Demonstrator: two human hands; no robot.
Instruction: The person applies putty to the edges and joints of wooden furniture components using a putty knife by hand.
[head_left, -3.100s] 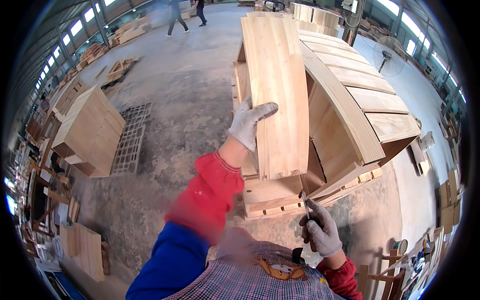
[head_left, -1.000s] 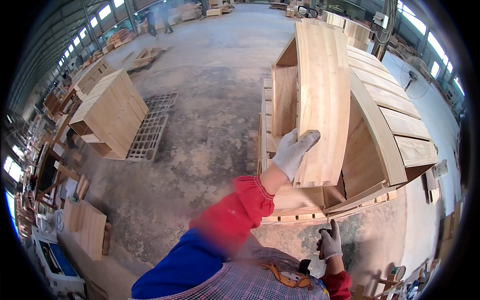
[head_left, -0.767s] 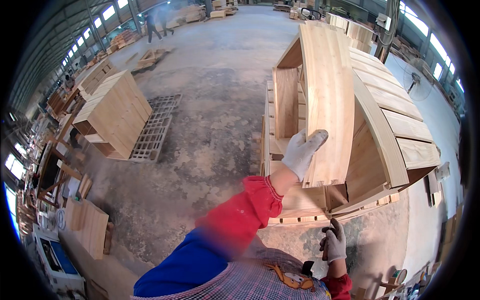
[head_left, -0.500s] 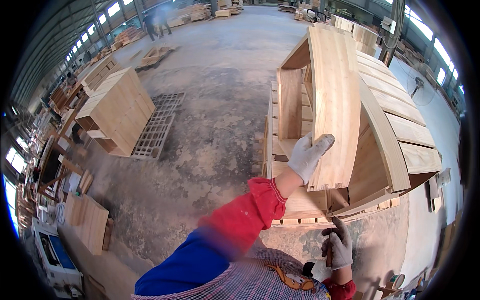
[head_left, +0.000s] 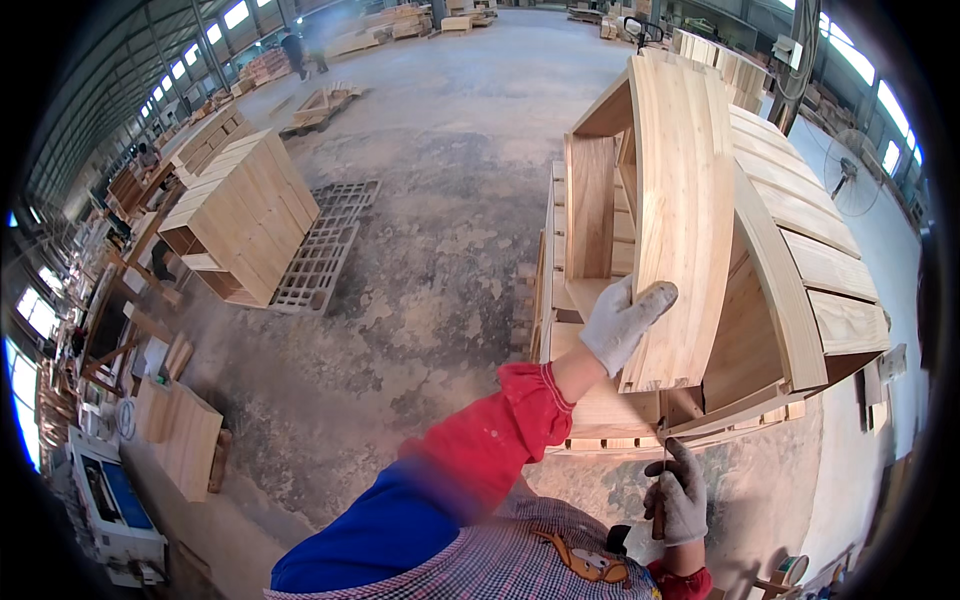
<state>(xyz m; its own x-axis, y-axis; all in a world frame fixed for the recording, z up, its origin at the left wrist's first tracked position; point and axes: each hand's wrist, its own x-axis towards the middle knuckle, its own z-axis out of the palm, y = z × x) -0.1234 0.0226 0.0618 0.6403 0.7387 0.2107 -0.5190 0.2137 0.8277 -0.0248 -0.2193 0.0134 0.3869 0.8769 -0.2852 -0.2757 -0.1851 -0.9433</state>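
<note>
My left hand [head_left: 622,328], in a white work glove, grips the left edge of a pale wooden drawer [head_left: 685,220] near its lower end, thumb on the broad face. The drawer stands tilted on end over a wooden cabinet frame [head_left: 775,285]. Lower down, my gloved right hand [head_left: 683,505], its fingertips stained dark, is closed around a thin-shafted hand tool [head_left: 658,522] with a brown handle. Its shaft points up toward the cabinet's near lower edge; I cannot make out the tip's shape or whether it touches the wood.
Slatted wooden pieces [head_left: 800,210] line the right side. A wooden cabinet [head_left: 245,220] stands on a plastic pallet [head_left: 325,250] to the left. A fan [head_left: 848,172] is at the right, a board [head_left: 185,435] at lower left. A person [head_left: 293,52] is far off.
The whole scene sits slightly farther right and lower as my view shifts. Both hands keep their grips; the tool's thin shaft shows more clearly above my right hand.
</note>
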